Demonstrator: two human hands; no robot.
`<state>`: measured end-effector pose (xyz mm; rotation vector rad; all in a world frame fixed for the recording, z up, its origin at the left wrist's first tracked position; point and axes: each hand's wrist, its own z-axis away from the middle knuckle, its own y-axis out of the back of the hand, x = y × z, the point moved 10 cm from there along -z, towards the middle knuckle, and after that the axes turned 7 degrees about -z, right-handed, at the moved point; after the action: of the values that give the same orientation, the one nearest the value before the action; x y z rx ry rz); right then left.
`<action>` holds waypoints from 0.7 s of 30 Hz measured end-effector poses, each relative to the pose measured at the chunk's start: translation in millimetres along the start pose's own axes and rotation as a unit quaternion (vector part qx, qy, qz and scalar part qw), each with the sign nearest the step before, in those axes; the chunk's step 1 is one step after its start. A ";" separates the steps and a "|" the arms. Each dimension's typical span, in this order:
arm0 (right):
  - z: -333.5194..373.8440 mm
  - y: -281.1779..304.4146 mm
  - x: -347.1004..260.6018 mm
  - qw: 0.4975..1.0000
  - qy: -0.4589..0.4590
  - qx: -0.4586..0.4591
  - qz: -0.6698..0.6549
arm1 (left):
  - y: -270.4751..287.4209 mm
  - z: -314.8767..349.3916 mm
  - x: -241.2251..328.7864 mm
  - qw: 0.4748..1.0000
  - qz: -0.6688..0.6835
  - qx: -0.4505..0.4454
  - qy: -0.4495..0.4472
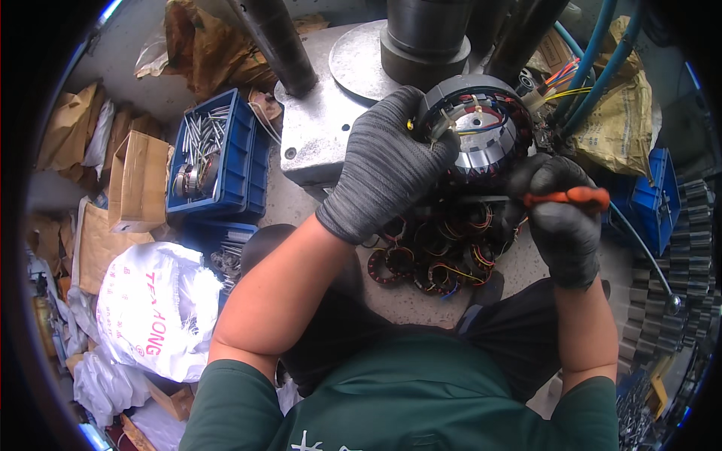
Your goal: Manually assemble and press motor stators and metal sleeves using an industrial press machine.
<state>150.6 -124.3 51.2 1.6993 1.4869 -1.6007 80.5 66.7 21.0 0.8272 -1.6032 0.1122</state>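
Observation:
In my left hand point(391, 161), gloved in grey, is the near left rim of a round metal motor stator point(483, 156); thumb and fingers close on it. Colored wires run around inside its ring. My right hand point(560, 225), in a dark glove, is wrapped around a screwdriver point(575, 198) with an orange-red handle. Its shaft points left, just below the stator, and its tip is hard to make out. Below both hands, a pile of smaller wound coils point(436, 255) with colored leads lies on the floor.
A press base plate point(316, 143) with thick dark columns point(278, 45) stands ahead. On the left are a blue crate point(248, 161) of metal rods, a cardboard box point(141, 180) and a white sack point(154, 308). Stacked metal cores point(665, 301) and another blue bin point(654, 203) line the right.

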 end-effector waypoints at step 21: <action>14.6 -19.5 -26.4 0.984 0.119 -0.060 0.118 | -14.8 1.8 -27.0 0.934 0.306 -0.071 0.173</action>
<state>132.3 -140.3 77.7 1.9661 1.3926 -1.1985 86.7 66.8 -9.2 0.1563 -1.4591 0.5491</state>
